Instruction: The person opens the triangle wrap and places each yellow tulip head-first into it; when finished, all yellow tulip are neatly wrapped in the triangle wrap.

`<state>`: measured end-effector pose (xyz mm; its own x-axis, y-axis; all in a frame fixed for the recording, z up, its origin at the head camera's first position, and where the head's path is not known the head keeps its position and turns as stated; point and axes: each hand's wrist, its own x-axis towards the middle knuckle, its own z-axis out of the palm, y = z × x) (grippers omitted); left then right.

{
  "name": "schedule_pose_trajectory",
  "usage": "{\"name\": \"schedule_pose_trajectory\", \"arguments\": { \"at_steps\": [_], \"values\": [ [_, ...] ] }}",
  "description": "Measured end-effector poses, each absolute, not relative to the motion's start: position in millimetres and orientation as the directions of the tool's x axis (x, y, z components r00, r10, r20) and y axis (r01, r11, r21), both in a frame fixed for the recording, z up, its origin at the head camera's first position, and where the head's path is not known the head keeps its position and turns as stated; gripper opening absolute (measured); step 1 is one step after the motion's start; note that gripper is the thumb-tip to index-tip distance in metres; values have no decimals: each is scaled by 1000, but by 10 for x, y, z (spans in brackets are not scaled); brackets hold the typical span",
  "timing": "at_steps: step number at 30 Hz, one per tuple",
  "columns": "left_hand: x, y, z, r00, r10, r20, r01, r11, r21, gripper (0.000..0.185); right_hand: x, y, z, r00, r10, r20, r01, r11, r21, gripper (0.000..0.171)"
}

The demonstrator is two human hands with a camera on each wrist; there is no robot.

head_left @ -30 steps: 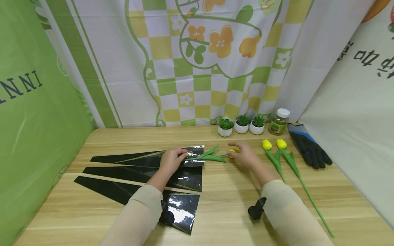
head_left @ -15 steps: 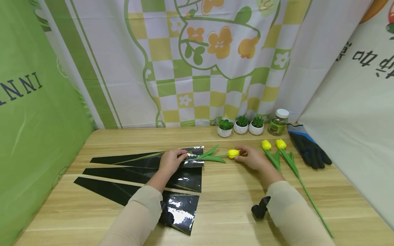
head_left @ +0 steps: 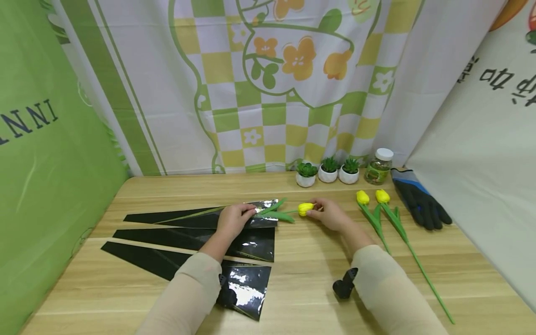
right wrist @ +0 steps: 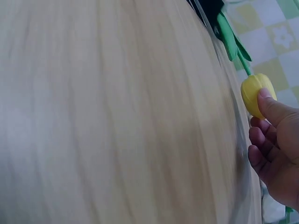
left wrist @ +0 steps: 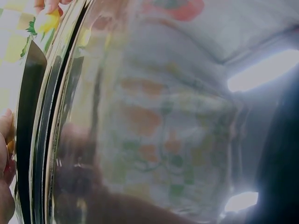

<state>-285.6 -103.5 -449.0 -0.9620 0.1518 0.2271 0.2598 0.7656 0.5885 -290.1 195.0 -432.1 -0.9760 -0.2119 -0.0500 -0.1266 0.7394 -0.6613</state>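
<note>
In the head view my right hand (head_left: 332, 215) pinches the yellow head of an artificial tulip (head_left: 304, 209) between thumb and fingers. The right wrist view shows the thumb laid on the yellow tulip head (right wrist: 253, 93). Its green leaves overlap the mouth of the farthest black flower sleeve (head_left: 188, 217), and the lower stem is hidden in there. My left hand (head_left: 232, 221) pinches that sleeve near its wide end. In the left wrist view the sleeve's edge (left wrist: 32, 79) stands raised beside the left hand (left wrist: 5, 163).
Two more black sleeves, a middle one (head_left: 251, 244) and a near one (head_left: 247, 288), lie closer to me. Two yellow tulips (head_left: 383, 196) lie at right beside a dark work glove (head_left: 420, 200). Small potted succulents (head_left: 328, 172) and a white-lidded jar (head_left: 378, 166) stand at the back.
My right hand first shifted right to the tip of the tulip head, then moved left with it. The tulip's leaves slid left over the sleeve's mouth. The left hand stayed in place.
</note>
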Motion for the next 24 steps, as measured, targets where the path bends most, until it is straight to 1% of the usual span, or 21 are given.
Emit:
{"name": "schedule_pose_trajectory", "arguments": {
  "at_steps": [15,24],
  "values": [
    [-2867,-1027,-4469,-966,161,201,250,775,581,24,-2912,1493,-4347,-978,-201,-58,-101,697,-710,38],
    [-2871,-1006,-4457,-963,160,218,259,773,579,25,-2933,1288,-4394,-977,-215,-13,-133,652,-746,39]
  ]
}}
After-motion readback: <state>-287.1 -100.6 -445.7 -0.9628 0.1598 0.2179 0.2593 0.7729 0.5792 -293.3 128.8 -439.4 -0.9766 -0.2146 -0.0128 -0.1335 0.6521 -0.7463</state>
